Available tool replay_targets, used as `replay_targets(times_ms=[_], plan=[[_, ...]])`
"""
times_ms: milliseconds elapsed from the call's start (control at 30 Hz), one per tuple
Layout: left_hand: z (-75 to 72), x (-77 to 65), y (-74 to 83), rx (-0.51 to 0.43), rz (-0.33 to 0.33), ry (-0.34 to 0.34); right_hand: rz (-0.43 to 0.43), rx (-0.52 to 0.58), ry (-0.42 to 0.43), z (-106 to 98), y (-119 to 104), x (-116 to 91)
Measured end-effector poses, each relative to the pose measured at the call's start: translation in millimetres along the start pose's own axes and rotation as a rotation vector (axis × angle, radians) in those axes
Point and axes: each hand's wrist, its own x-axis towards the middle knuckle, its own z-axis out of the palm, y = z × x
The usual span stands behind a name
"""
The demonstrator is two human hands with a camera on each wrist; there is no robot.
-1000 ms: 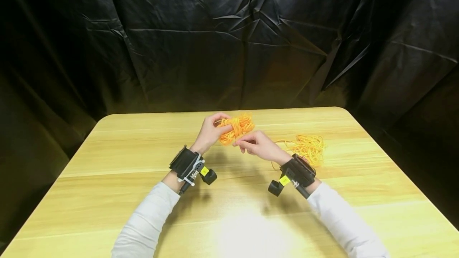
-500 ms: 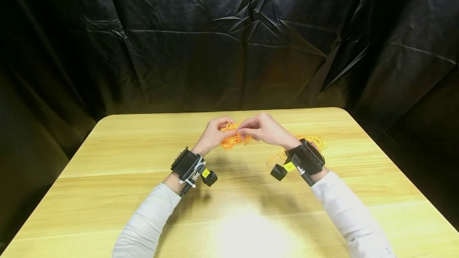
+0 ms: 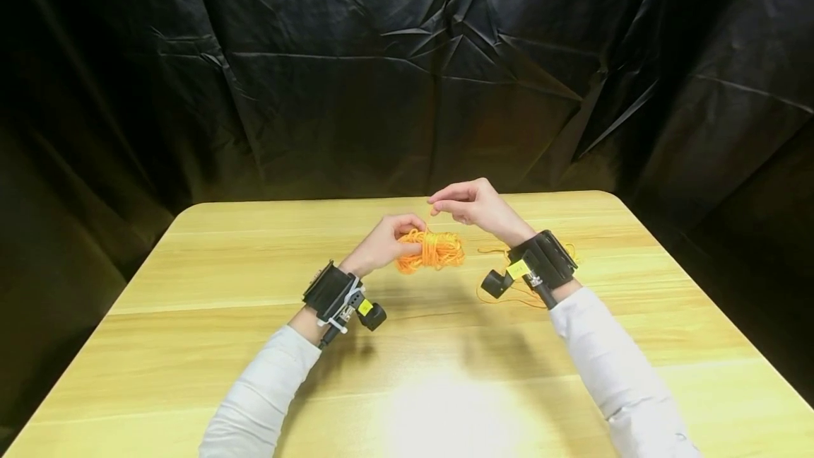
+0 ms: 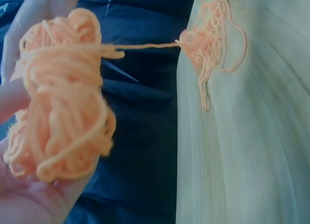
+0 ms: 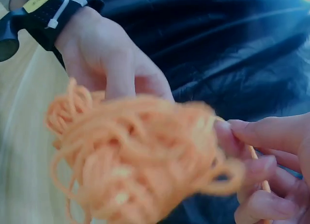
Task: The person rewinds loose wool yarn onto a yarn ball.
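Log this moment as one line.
left hand: grips wound orange yarn bundle | right hand: pinches yarn strand | loose yarn pile: on wood-grain table

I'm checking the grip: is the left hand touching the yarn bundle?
Touching: the head view shows the left hand holding the yarn bundle, thumb across its front.

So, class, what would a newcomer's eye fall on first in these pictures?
Probably the bright orange bundle of wound yarn, held over the pale wooden table in the bare left hand. Then come the wrinkled black sheet hanging behind, and the loose orange yarn heap on the table's right.
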Motion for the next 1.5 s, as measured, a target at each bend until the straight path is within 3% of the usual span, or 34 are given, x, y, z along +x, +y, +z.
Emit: replay_targets(times_ms=[167,333,567,733,900,1033,1233,1500], plan=[[2.1,0.4,1.9,-0.053,-0.010,-0.032,0.056,0.030,0.067,1,20,1],[2.4,-0.6,4.6,-0.121,-0.008,0.010,0.106,0.105,0.094,10,42,0],[2.6,0.2,6.1,-0.236,-0.011,0.141,0.136,0.184,0.090,25,57,-6],[2.1,1.6,4.2,-0.229,-0.022,0.265,0.118,0.270,0.023,34,60,-8],[2.4,1.9,3.6,-0.215,-0.061,0.373,0.114,0.259,0.000,39,55,-10],[3.1,2.8,2.6,-0.201,-0.093,0.419,0.154,0.229,0.009,41,50,-11],[2.8,4.2,1.0,-0.164,-0.114,0.375,0.230,0.137,0.081,43,43,-9],[-3.4,1.3,-0.6,-0.110,-0.143,0.146,0.247,0.066,0.120,38,44,-10]])
